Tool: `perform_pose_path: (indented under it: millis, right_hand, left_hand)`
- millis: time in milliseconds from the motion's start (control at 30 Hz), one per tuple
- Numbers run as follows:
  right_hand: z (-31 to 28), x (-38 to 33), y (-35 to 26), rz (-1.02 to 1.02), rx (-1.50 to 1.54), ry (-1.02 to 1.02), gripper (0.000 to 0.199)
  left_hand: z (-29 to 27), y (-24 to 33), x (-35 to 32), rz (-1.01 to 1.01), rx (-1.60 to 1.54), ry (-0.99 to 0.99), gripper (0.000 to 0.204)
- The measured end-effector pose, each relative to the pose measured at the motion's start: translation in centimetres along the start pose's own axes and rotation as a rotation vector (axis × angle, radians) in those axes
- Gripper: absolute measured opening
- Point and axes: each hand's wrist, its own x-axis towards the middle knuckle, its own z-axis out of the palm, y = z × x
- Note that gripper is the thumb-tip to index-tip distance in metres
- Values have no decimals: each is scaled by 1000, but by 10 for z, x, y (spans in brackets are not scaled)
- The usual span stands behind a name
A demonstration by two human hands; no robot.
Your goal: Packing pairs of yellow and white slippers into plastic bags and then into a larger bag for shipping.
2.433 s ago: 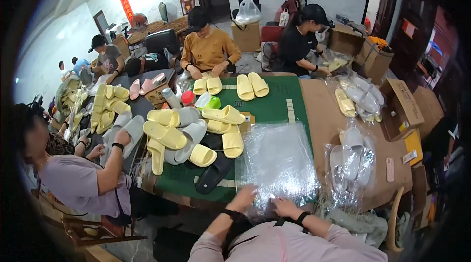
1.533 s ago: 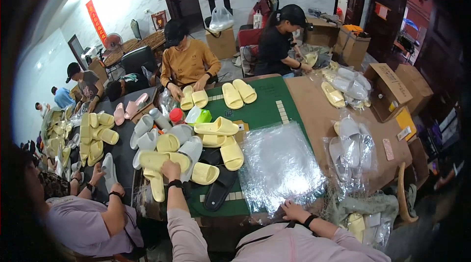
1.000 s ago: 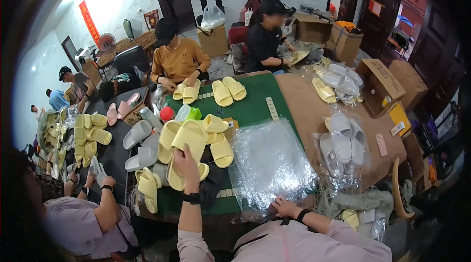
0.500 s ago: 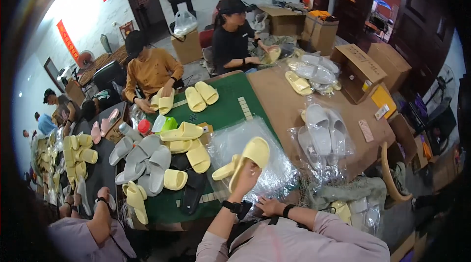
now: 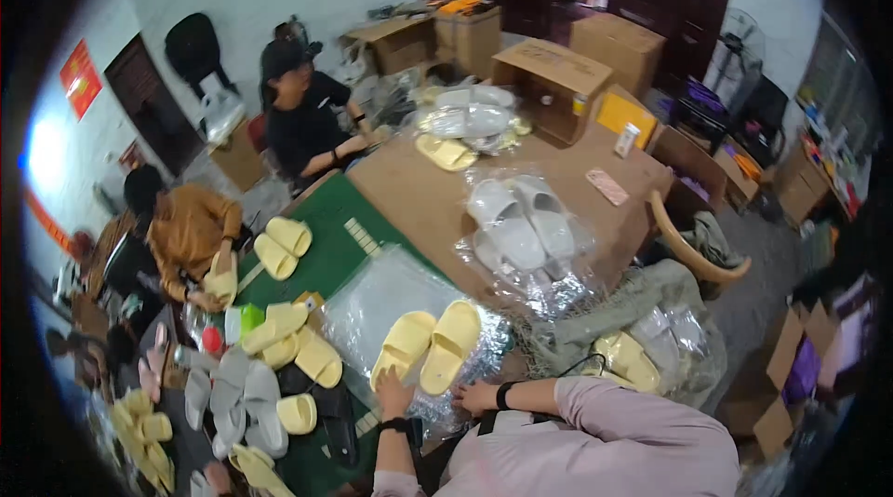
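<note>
- Now our left hand (image 5: pixel 393 395) rests at the heel of one yellow slipper (image 5: pixel 404 345); its fingers look loosely curved against the sole, though we cannot tell more.
- Our right hand (image 5: pixel 477 397) lies flat just beside the heel of the second yellow slipper (image 5: pixel 450 344), fingers stretched toward the left hand.
- Both slippers lie side by side on the stack of clear plastic bags (image 5: pixel 383 295), toes pointing away from our fingertips.
- Left of our fingers, loose yellow and grey slippers (image 5: pixel 244 387) crowd the green mat (image 5: pixel 327 255).
- Beyond the fingertips runs the brown tabletop (image 5: pixel 423 194), with bagged grey slippers (image 5: pixel 521 227).
- Farther out, two seated people work at the table's far edge.
</note>
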Motion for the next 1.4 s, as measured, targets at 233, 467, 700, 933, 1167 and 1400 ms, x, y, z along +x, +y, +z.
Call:
perform_pose_path:
  millis: [233,467,700,933,1167,1400]
  right_hand:
    - [-4,-5,-5,60,0,119,56]
    - [-6,18,-18,93,46,112,32]
    - [46,35,21,17,669,397,40]
    - [-18,10,7,431,1351,1080,27]
    - [2,58,38,553,1891,1237,72]
    - [-45,3,22,612,1823,1021,37]
  left_hand:
    - [-1,-15,8,-82,182,118,85]
    - [-37,-4,-4,-58,22,195,75]
    - [-14,75,-1,-272,-532,253,58]
    - [45,59,-8,-288,-1157,83,41]
    - [54,44,11,-299,-1156,15,46]
    - [34,41,-6,-322,-1202,-196,35]
